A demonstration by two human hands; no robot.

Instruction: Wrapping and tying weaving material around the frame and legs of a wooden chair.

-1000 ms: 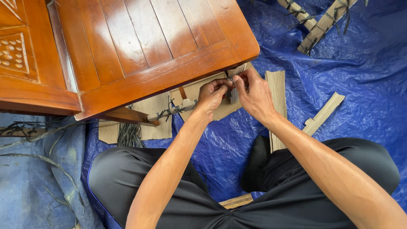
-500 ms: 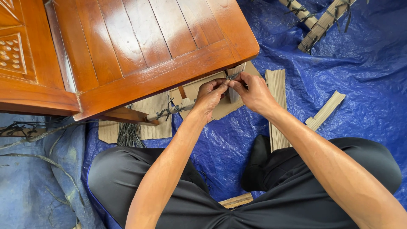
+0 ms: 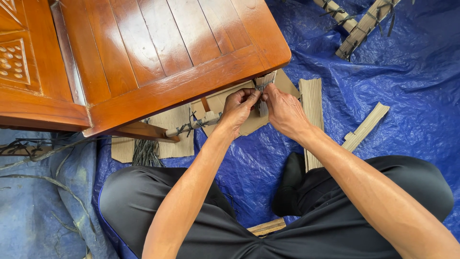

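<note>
The desk is wood, reddish-brown, varnished to a smooth gloss that catches the light along its planks. Under it the floor is covered by a blue plastic tarp, crinkled and faintly shiny. The cardboard strips are matt, tan, ribbed corrugated paper. The dark cord pinched in the fingers looks thin and dull. The trousers are black matt cloth.

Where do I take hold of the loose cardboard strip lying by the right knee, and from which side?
Grip the cardboard strip at its far upper end, coming from above right. It lies flat and slanted on the blue tarp, and that end is clear, while its lower end runs toward the right forearm and leg.
</note>
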